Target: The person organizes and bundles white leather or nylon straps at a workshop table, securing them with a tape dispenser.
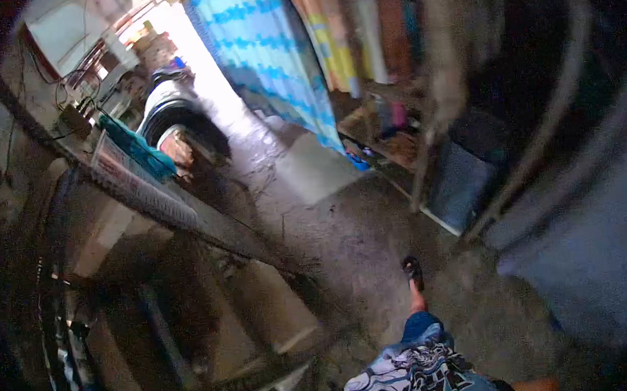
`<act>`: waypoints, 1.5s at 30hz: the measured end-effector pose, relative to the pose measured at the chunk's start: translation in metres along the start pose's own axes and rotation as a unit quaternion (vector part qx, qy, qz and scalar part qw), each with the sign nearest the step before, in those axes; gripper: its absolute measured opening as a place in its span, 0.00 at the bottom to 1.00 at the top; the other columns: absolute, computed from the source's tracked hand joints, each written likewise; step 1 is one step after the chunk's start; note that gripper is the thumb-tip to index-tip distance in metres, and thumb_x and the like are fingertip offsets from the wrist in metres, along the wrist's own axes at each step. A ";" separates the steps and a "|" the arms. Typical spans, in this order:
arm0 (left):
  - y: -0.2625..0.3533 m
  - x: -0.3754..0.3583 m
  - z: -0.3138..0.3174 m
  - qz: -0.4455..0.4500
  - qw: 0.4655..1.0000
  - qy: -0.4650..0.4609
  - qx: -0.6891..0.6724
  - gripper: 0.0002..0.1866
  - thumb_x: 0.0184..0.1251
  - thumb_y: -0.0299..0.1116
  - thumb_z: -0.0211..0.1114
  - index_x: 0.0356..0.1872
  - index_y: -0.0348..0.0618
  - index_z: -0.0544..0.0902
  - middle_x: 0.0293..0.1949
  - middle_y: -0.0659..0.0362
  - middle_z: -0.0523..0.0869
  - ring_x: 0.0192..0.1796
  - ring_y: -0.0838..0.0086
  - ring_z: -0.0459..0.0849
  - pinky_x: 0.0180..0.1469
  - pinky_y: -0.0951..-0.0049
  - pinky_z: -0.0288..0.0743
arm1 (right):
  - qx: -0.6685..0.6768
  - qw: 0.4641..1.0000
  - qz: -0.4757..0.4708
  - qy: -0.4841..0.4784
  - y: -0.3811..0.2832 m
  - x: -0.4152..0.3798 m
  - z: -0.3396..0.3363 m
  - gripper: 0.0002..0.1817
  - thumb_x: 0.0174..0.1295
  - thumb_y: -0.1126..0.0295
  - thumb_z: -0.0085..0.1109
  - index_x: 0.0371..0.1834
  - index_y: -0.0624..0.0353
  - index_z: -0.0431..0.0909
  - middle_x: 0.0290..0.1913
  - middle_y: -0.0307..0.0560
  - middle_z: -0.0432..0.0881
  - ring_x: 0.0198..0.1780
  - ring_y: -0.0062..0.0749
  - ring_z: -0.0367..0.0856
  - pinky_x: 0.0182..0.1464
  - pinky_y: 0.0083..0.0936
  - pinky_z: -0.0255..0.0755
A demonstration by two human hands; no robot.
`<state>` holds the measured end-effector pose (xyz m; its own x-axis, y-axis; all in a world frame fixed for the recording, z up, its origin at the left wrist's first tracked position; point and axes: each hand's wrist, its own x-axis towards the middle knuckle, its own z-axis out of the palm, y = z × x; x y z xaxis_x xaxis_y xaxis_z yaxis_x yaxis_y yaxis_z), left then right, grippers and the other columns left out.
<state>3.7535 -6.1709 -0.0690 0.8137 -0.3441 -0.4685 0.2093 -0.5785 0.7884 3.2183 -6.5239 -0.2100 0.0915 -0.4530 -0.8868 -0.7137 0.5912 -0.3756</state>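
Neither of my hands shows in the head view. A short stretch of bare arm (536, 388) appears at the bottom edge, right of my patterned shirt (420, 373), and its hand is out of frame. Below the shirt come blue shorts (418, 325) and one leg, with a dark sandal (412, 270) on the foot. That foot is on the dark floor (353, 243). What my hands hold or touch, if anything, cannot be seen.
A blue-and-white curtain (263, 54) hangs along the passage, beside a wooden frame and shelf. Dark tires (191, 128) stand ahead on the left. A teal cloth (135, 146) lies over a ledge. Pale sheeting (579, 249) is on the right. Bright light enters at the far end.
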 end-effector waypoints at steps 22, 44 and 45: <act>0.098 0.608 -0.150 -0.373 0.905 0.046 -0.196 0.09 0.65 0.35 0.58 0.31 0.43 0.83 0.32 0.56 0.84 0.37 0.63 0.83 0.41 0.59 0.77 | -0.466 0.767 -0.385 -0.217 -1.143 0.340 0.654 0.21 0.62 0.51 0.58 0.37 0.63 0.78 0.33 0.52 0.80 0.27 0.46 0.79 0.36 0.42 0.78; 0.497 1.550 -0.785 -0.125 0.910 0.124 -0.376 0.16 0.70 0.43 0.65 0.50 0.42 0.82 0.31 0.61 0.83 0.28 0.77 0.78 0.29 0.75 0.73 | -0.263 0.735 -0.494 -0.382 -2.009 0.199 1.651 0.17 0.72 0.60 0.56 0.35 0.65 0.82 0.23 0.45 0.82 0.21 0.30 0.81 0.24 0.27 0.73; 0.481 1.602 -0.801 -0.127 0.921 0.135 -0.343 0.17 0.69 0.42 0.66 0.51 0.42 0.83 0.34 0.60 0.85 0.32 0.75 0.80 0.33 0.73 0.75 | -0.262 0.727 -0.493 -0.400 -2.044 0.196 1.695 0.17 0.71 0.60 0.57 0.35 0.64 0.83 0.23 0.45 0.82 0.22 0.29 0.82 0.25 0.27 0.74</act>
<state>5.5916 -6.4079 -0.1210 0.7769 -0.0127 -0.6295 0.6297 0.0199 0.7766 5.8726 -6.6899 -0.0724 0.9627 0.1729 -0.2080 -0.1752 -0.1874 -0.9665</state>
